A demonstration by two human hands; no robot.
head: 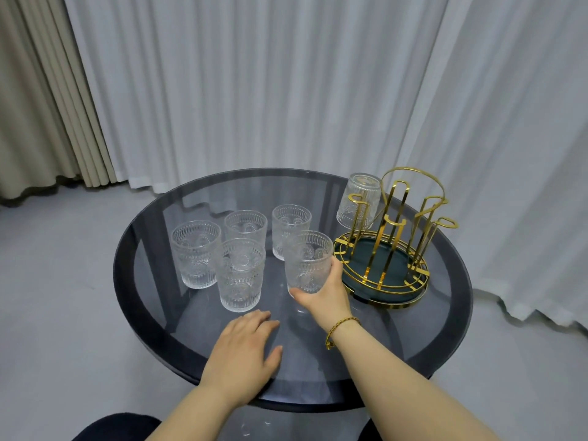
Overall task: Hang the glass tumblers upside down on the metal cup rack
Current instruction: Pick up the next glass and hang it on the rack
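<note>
Nearest, the left hand [243,348] lies flat and open on the dark round glass table [152,316], palm down, holding nothing, its fingertips just short of the closest standing glass [241,275]. Beside it the right hand [324,292], a gold bracelet [339,331] on its wrist, is closed around the lower part of an upright tumbler [308,261], thumb on the side toward the left hand and fingers wrapped round the side toward the rack; whether the tumbler's base touches the table cannot be told. Just beyond the closest glass stand three more upright glasses (all clear and embossed): one [196,253] to its left, one [245,226] straight behind it, one [291,229] behind the held tumbler. The gold metal rack [386,278] with its dark green tray stands just right of the held tumbler. On the rack's far-left prong one glass [359,200] hangs upside down; the other prongs are bare. Behind the table hang white curtains [270,84].
</note>
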